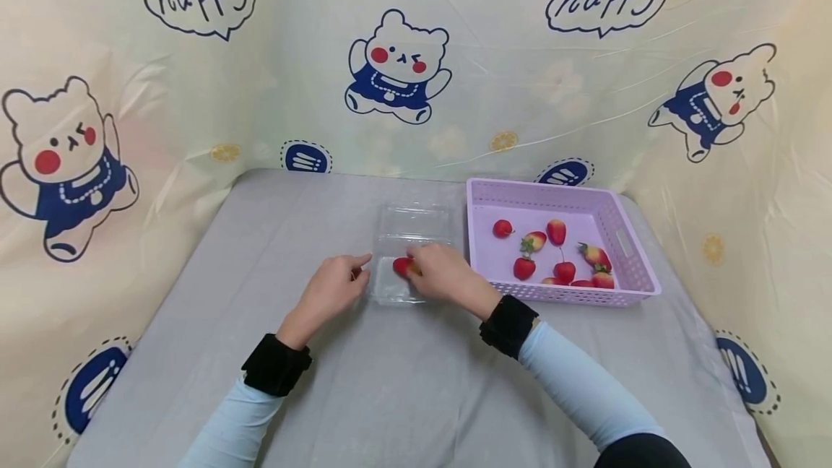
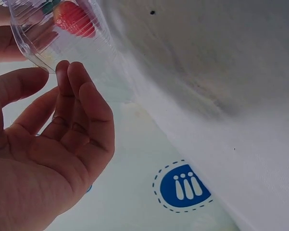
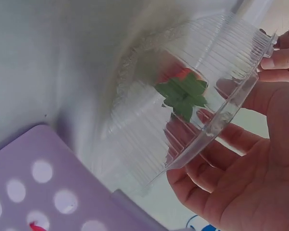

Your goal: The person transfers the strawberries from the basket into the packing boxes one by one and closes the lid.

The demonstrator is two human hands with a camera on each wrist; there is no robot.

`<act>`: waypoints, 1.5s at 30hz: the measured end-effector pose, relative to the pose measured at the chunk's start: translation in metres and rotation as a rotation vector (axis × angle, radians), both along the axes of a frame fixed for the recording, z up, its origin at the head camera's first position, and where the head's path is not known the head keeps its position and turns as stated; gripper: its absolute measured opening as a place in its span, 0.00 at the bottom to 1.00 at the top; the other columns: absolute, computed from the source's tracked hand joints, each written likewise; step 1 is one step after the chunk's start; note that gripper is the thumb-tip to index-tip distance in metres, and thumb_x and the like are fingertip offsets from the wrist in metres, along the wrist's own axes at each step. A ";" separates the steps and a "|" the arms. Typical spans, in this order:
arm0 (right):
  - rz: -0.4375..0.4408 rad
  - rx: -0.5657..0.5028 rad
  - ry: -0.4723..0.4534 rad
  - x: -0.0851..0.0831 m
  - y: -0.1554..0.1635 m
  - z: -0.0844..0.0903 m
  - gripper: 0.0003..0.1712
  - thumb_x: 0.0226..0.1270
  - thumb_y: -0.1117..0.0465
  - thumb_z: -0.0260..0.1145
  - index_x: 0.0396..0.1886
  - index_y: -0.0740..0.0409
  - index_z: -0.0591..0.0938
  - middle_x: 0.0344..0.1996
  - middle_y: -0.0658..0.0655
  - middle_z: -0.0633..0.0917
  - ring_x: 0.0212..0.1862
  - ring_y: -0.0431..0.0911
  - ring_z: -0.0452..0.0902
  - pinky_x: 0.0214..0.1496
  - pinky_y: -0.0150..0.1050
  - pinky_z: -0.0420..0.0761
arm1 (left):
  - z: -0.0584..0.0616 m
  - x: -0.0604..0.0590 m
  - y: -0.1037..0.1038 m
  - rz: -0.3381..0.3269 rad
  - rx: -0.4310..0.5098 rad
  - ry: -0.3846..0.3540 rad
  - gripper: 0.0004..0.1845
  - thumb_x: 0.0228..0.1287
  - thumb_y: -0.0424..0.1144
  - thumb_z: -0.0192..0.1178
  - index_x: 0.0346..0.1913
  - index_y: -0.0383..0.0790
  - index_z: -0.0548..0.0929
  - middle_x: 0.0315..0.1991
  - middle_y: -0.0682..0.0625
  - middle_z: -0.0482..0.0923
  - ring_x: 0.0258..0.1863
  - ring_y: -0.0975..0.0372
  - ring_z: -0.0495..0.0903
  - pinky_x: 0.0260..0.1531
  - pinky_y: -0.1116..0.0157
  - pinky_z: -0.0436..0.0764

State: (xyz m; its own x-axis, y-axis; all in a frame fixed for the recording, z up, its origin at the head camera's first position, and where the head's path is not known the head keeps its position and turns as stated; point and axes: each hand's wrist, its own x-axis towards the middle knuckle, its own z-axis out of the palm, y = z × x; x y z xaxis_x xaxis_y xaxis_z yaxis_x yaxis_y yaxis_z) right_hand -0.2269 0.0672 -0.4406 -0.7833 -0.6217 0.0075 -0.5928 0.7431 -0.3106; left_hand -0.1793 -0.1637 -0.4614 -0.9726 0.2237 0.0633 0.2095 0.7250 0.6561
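**Strawberry going into the clear tray**

Your right hand (image 1: 445, 273) reaches into the clear ribbed plastic clamshell tray (image 1: 408, 255), fingers pinching a red strawberry with a green leafy cap (image 1: 403, 266) inside it. Your left hand (image 1: 334, 287) rests at the tray's 9 o'clock edge, fingers relaxed, gripping nothing. At 3 o'clock of the tray sits a lilac perforated plastic basket (image 1: 633, 248) holding more strawberries.

Pale blue sleeves (image 1: 585, 381) end in black wrist cuffs (image 1: 509, 325).
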 end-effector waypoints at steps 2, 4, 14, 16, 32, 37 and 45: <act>0.011 0.002 0.001 0.000 0.001 0.001 0.09 0.75 0.59 0.69 0.47 0.59 0.87 0.29 0.52 0.85 0.32 0.46 0.77 0.37 0.39 0.80 | 0.000 0.000 0.000 0.003 -0.001 0.001 0.22 0.72 0.30 0.57 0.66 0.27 0.82 0.20 0.54 0.76 0.16 0.64 0.66 0.19 0.67 0.66; 0.025 0.007 0.011 0.000 0.001 0.000 0.11 0.74 0.60 0.69 0.50 0.59 0.89 0.33 0.53 0.88 0.34 0.46 0.78 0.40 0.39 0.81 | 0.000 0.000 0.000 0.006 -0.003 0.006 0.22 0.72 0.30 0.57 0.65 0.27 0.82 0.20 0.54 0.77 0.16 0.64 0.66 0.19 0.67 0.66; 0.043 0.058 0.020 0.005 -0.002 -0.001 0.11 0.74 0.58 0.69 0.49 0.58 0.91 0.31 0.53 0.87 0.32 0.46 0.77 0.34 0.39 0.78 | -0.001 0.000 0.000 0.008 -0.005 0.013 0.21 0.71 0.29 0.57 0.64 0.26 0.82 0.18 0.54 0.74 0.16 0.64 0.65 0.19 0.67 0.65; 0.043 0.051 0.017 0.006 -0.002 -0.001 0.11 0.74 0.58 0.69 0.49 0.57 0.90 0.30 0.52 0.86 0.31 0.46 0.77 0.33 0.38 0.77 | -0.001 0.000 0.000 0.008 -0.005 0.014 0.21 0.71 0.29 0.57 0.64 0.26 0.82 0.18 0.54 0.74 0.16 0.64 0.65 0.19 0.67 0.65; 0.054 0.021 0.020 0.010 -0.010 -0.009 0.13 0.74 0.59 0.68 0.54 0.54 0.89 0.35 0.52 0.87 0.32 0.45 0.77 0.33 0.36 0.78 | -0.002 0.001 0.002 -0.001 -0.009 0.009 0.20 0.73 0.30 0.59 0.64 0.26 0.82 0.17 0.53 0.73 0.16 0.64 0.66 0.19 0.67 0.67; 0.047 0.026 0.023 0.009 -0.011 -0.010 0.14 0.76 0.59 0.66 0.56 0.54 0.88 0.36 0.52 0.86 0.32 0.45 0.76 0.33 0.36 0.78 | -0.001 0.000 0.002 0.003 -0.015 0.013 0.20 0.72 0.29 0.59 0.64 0.26 0.83 0.18 0.53 0.74 0.17 0.63 0.67 0.19 0.66 0.68; 0.048 0.019 0.014 0.007 -0.011 -0.009 0.14 0.77 0.59 0.65 0.56 0.54 0.88 0.37 0.53 0.86 0.32 0.46 0.76 0.33 0.36 0.78 | 0.000 -0.001 0.002 0.010 -0.007 0.006 0.20 0.73 0.30 0.59 0.64 0.27 0.82 0.18 0.53 0.73 0.17 0.63 0.67 0.20 0.67 0.67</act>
State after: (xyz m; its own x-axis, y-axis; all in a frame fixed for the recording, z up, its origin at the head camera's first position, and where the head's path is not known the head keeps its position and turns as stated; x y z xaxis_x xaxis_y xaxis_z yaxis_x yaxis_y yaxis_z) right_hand -0.2202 0.0563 -0.4499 -0.7523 -0.6588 0.0062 -0.6322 0.7192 -0.2883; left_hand -0.1802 -0.1616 -0.4613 -0.9744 0.2143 0.0679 0.2062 0.7318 0.6496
